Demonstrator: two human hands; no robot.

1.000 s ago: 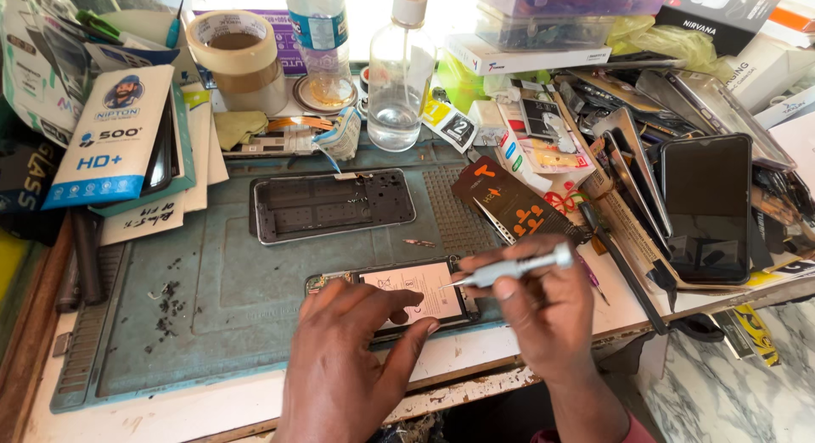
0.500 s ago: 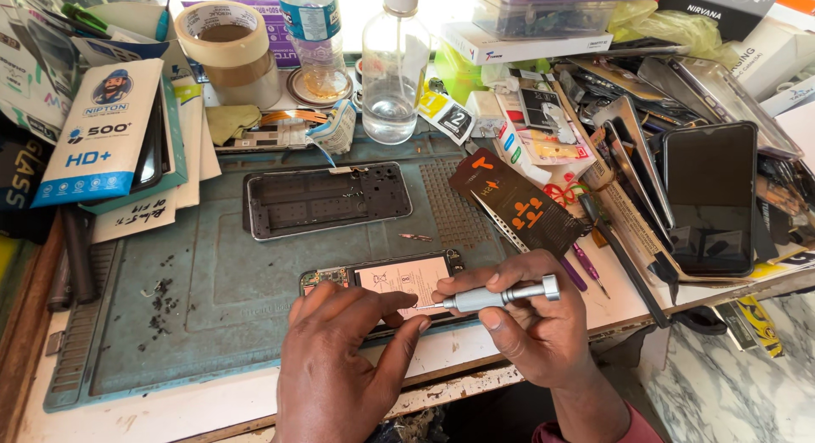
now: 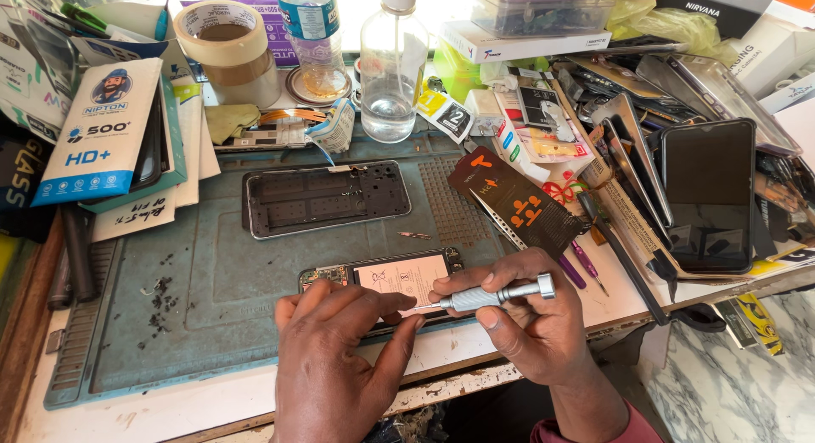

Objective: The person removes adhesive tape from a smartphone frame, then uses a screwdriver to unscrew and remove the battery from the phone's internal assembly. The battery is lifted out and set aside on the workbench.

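Right hand (image 3: 531, 324) closed around a screwdriver (image 3: 497, 296), shaft near level, tip on the opened phone (image 3: 382, 277). Left hand (image 3: 335, 350) lies flat with fingers pressed on the phone's near edge, gripping nothing. Phone sits at the near edge of the mat (image 3: 221, 273). Back cover (image 3: 323, 197) just behind the phone; bottle (image 3: 392, 70) well behind it.

1. My bench is a worn pale worktop (image 3: 212, 405) with a chipped front edge.
2. A grey-blue work mat (image 3: 212, 273) covers most of it.
3. Below right, the floor (image 3: 730, 392) is white marble veined with grey.
4. Bright light washes in across the back of my bench.
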